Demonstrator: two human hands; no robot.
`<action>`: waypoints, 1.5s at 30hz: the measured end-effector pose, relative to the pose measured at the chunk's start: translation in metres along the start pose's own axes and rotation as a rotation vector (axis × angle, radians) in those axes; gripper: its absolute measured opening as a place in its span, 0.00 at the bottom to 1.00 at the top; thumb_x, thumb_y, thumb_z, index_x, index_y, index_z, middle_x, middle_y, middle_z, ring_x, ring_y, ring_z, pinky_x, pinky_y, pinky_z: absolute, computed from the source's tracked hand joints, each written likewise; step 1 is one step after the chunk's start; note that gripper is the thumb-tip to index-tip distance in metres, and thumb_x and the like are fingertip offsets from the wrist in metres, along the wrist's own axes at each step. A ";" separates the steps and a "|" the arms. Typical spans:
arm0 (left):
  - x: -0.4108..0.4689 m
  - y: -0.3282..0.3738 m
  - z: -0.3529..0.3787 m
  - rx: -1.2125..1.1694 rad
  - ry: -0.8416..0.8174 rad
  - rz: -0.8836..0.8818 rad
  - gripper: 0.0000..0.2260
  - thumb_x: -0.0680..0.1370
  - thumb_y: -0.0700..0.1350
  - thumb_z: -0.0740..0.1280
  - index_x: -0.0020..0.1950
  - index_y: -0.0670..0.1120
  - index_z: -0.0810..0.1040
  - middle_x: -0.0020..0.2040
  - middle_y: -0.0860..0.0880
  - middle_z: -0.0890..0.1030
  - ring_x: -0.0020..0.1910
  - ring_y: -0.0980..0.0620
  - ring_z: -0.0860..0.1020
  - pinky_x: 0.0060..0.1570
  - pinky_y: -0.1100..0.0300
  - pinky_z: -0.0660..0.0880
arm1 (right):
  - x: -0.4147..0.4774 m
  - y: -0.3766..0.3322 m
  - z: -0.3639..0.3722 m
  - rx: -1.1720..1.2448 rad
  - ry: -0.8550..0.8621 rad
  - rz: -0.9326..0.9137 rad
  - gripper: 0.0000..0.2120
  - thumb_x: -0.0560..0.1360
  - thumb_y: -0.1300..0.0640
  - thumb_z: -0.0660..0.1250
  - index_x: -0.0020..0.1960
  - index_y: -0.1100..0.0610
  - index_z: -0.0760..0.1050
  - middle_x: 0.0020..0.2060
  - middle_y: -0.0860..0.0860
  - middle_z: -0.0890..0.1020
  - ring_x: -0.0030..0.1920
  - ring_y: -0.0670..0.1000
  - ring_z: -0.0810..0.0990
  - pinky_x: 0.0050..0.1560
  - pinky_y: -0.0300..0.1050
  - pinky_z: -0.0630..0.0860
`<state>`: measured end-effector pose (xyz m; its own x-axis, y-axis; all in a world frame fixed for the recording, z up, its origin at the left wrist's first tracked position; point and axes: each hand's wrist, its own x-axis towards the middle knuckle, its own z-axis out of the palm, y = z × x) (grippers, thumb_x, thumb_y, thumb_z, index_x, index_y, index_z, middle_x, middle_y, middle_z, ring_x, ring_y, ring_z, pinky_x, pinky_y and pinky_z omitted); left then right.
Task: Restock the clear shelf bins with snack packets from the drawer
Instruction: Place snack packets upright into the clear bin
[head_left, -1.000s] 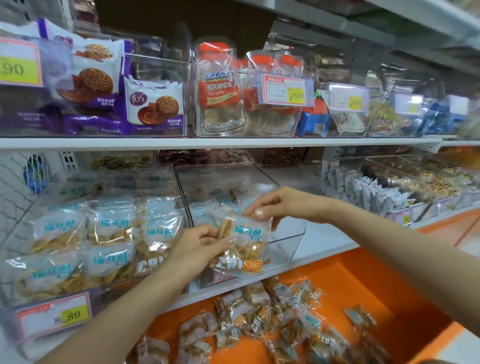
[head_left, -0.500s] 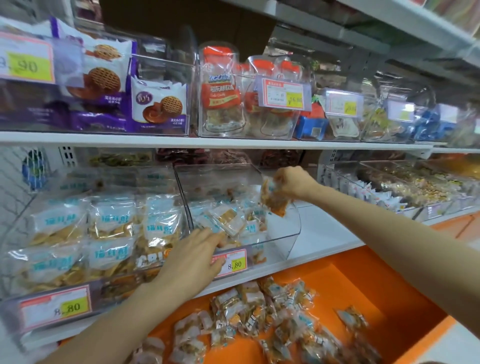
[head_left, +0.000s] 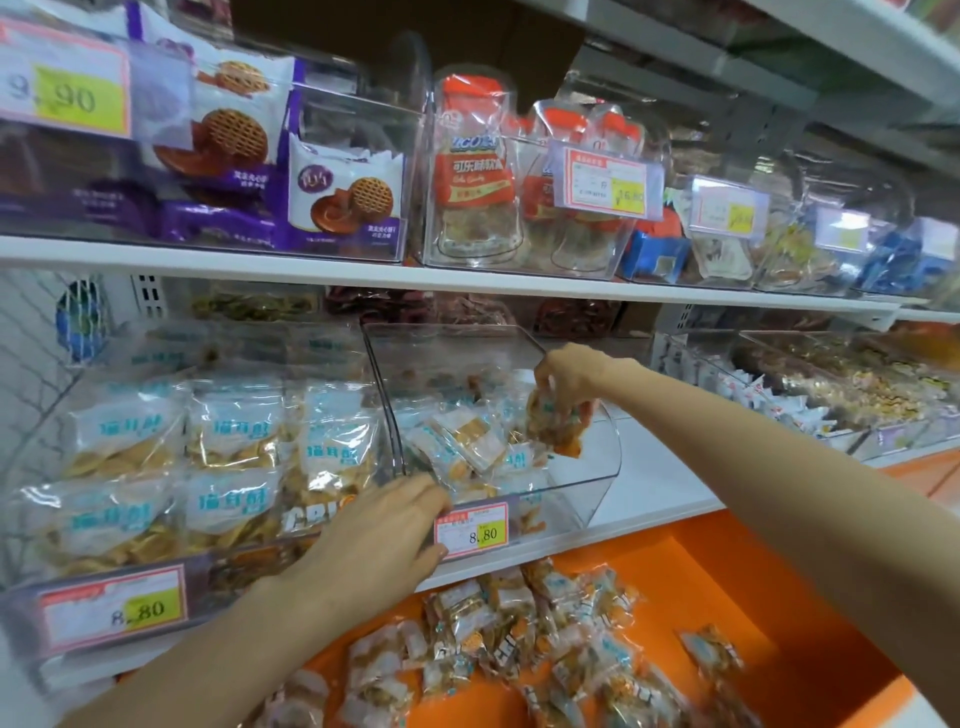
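Observation:
A clear shelf bin (head_left: 597, 478) stands on the middle shelf, partly filled with small snack packets (head_left: 467, 441). My right hand (head_left: 563, 371) reaches over the bin's right side and grips a snack packet (head_left: 553, 426) that hangs just above the packets inside. My left hand (head_left: 384, 535) rests with straight fingers against the bin's front edge, beside its price label (head_left: 471, 530). Below the shelf, the open orange drawer (head_left: 727, 597) holds several loose snack packets (head_left: 519, 639).
A fuller clear bin of larger crisp bags (head_left: 218, 467) stands to the left. More bins of small sweets (head_left: 831, 395) sit to the right. The upper shelf (head_left: 467, 278) carries biscuit packs and orange-topped jars close overhead.
My right hand carried the packet up from the bin's front and over its right side, then lowered it slightly. My left hand let go of the packet and moved to the bin's front edge.

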<state>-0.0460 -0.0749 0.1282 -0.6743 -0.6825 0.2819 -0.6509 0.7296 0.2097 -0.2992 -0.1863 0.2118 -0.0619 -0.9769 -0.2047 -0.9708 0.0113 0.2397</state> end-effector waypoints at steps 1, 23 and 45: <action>0.000 0.000 0.000 -0.006 0.008 0.001 0.15 0.80 0.52 0.58 0.67 0.53 0.66 0.63 0.56 0.69 0.63 0.59 0.67 0.63 0.65 0.64 | 0.001 -0.003 0.005 -0.021 0.006 -0.019 0.14 0.69 0.60 0.74 0.54 0.58 0.79 0.47 0.54 0.81 0.43 0.54 0.79 0.36 0.41 0.73; -0.002 0.000 0.001 -0.022 0.008 -0.005 0.12 0.80 0.52 0.59 0.63 0.54 0.68 0.61 0.59 0.70 0.61 0.62 0.68 0.60 0.68 0.65 | 0.017 0.000 0.078 0.123 -0.006 -0.189 0.20 0.74 0.60 0.69 0.65 0.56 0.74 0.59 0.53 0.80 0.55 0.55 0.80 0.55 0.45 0.75; 0.015 -0.003 -0.009 -0.032 0.139 -0.064 0.09 0.79 0.51 0.60 0.60 0.55 0.72 0.58 0.61 0.68 0.58 0.63 0.66 0.53 0.70 0.64 | -0.014 -0.043 0.064 0.669 0.093 -0.484 0.41 0.64 0.61 0.77 0.71 0.47 0.63 0.66 0.50 0.72 0.64 0.50 0.72 0.63 0.46 0.70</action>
<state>-0.0516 -0.0870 0.1400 -0.5759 -0.7168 0.3932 -0.6778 0.6875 0.2606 -0.2709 -0.1594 0.1440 0.3887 -0.9198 -0.0542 -0.8199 -0.3184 -0.4758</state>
